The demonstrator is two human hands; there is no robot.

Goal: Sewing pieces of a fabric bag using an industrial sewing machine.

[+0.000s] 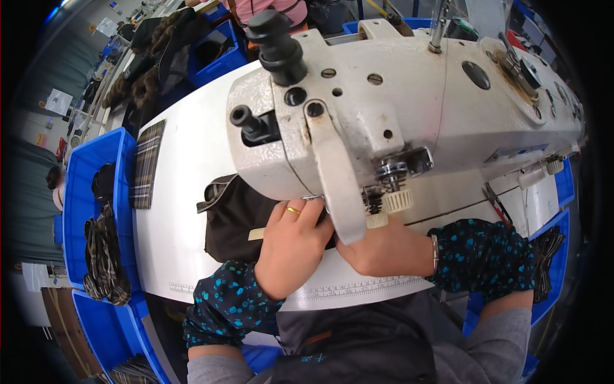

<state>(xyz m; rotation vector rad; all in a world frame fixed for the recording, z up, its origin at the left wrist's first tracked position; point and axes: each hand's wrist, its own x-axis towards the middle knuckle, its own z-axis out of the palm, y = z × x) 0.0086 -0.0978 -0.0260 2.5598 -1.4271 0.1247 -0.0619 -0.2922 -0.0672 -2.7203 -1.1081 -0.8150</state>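
Observation:
A dark brown cloth piece (225, 221) lies folded on the white sewing table, under the head of a white sewing machine (377, 109). A zipper-like edge shows at its far left corner, and a pale strip (256, 234) lies on it. My left hand (294, 240), with a gold ring, is closed on the cloth near the needle area, fingers bent and tips partly hidden by the machine. Close beside it on the right is my right hand (387, 249). The machine's white lever (339, 179) and tension knobs (398, 200) cover its fingers, so their grip is hidden.
Blue bins (72, 211) with plaid cloth stand left of the table; another blue bin (563, 256) is at the right. A plaid piece (148, 163) lies at the table's left edge. Red-handled snips (497, 203) lie right of the machine. A person in pink (268, 13) is beyond.

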